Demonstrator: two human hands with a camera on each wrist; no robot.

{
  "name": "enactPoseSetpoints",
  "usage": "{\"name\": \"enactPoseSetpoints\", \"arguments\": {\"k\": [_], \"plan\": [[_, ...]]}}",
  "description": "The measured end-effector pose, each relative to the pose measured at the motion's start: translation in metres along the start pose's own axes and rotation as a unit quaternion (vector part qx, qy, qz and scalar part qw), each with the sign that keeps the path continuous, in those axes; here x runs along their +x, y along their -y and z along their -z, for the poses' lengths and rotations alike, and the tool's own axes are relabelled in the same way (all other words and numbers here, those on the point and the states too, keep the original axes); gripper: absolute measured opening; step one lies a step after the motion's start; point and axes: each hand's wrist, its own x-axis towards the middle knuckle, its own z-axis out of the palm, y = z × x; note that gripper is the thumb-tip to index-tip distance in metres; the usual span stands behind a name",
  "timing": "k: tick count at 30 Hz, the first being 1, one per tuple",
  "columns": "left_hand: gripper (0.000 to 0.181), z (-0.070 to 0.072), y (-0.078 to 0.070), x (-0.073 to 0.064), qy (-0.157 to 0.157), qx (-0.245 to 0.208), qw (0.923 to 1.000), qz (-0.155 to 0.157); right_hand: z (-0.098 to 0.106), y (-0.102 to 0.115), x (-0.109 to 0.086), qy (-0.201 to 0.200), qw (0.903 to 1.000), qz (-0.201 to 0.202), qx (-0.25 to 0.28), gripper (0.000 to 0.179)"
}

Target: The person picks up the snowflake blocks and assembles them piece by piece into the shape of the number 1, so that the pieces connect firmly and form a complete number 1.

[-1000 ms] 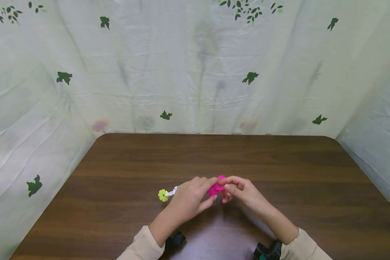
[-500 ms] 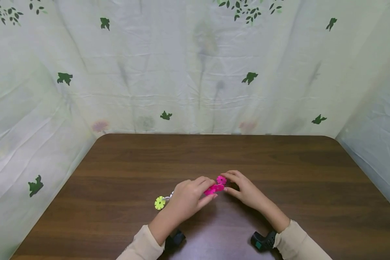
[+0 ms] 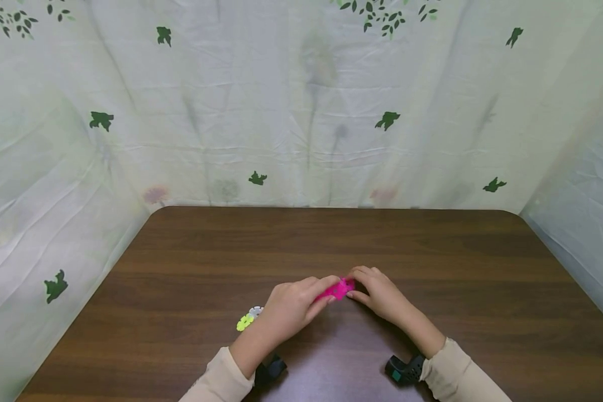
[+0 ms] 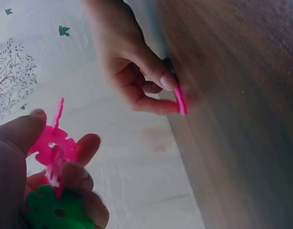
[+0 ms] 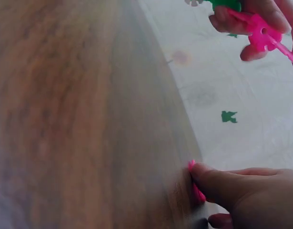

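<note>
My left hand (image 3: 293,304) holds a chain of slotted, flower-shaped plastic discs. In the left wrist view its fingers grip pink discs (image 4: 60,147) set at angles to one another and a green disc (image 4: 58,210). The far end of the chain pokes out left of the hand in the head view, with a white disc (image 3: 255,311) and a yellow disc (image 3: 244,322). My right hand (image 3: 382,293) pinches a separate pink disc (image 4: 181,100) between thumb and fingers, seen edge-on in the left wrist view. Right wrist view: that disc is apart from the chain.
Both hands are above a brown wood-grain table (image 3: 191,245). A pale cloth (image 3: 281,100) with leaf and bird prints hangs behind it and at the sides. Dark wrist devices (image 3: 404,369) sit under the sleeves' cuffs.
The right hand has drawn slightly back from its earlier place among the pink discs, and its disc has turned. The chain's yellow end has swung nearer and to the left.
</note>
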Motion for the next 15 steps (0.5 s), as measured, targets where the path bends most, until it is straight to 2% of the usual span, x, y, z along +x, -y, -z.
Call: {"name": "enactPoseSetpoints", "arguments": {"k": [3,9,15], "plan": [[0.036,0.0,0.0,0.0,-0.005,-0.001,1.0,0.005,0.0,0.001,0.0,-0.004,0.9996,-0.002,0.026,0.018],[0.038,0.0,0.0,0.0,-0.011,0.002,0.9999,0.004,0.004,0.002,-0.003,0.015,0.9958,-0.059,0.069,0.029],[0.038,-0.001,0.002,0.0,-0.014,-0.001,0.9999,0.005,0.014,0.001,-0.004,0.04,0.9862,-0.069,0.145,0.017]]}}
